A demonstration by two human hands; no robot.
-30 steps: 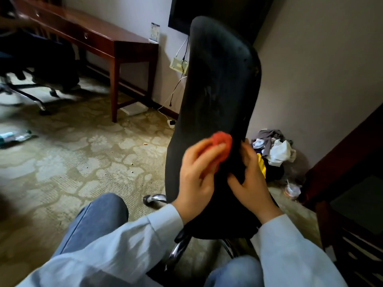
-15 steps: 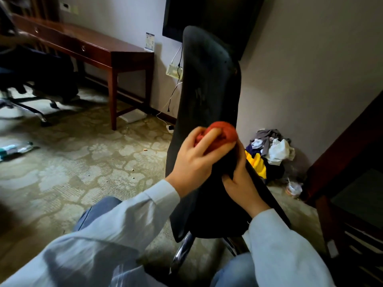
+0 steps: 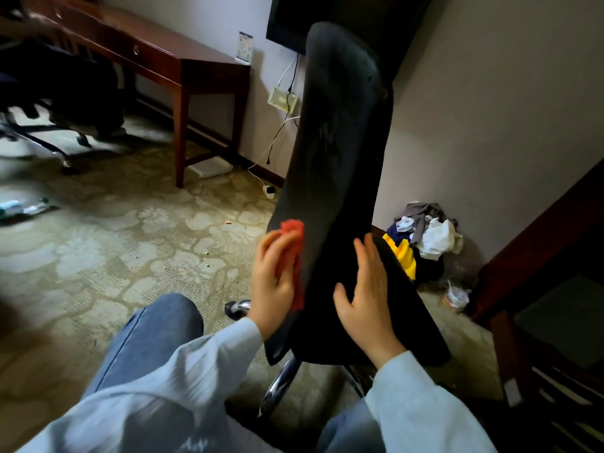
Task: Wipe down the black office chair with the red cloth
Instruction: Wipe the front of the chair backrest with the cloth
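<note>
My left hand [image 3: 274,282] w/ the red cloth [image 3: 292,253] clamped in its grip has slid off the chair's [image 3: 330,178] face to its left edge, lower down. Right hand [image 3: 366,299] now lies flat, fingers apart, bracing. Edge pass underway; upper back probably still to do.

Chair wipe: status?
Left hand shut on red cloth, pressed to chair back's left edge. Right hand open, flat on chair. Nothing blocking.

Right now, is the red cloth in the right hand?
No, the left hand presses the red cloth against the chair; the right hand lies open on it.
</note>
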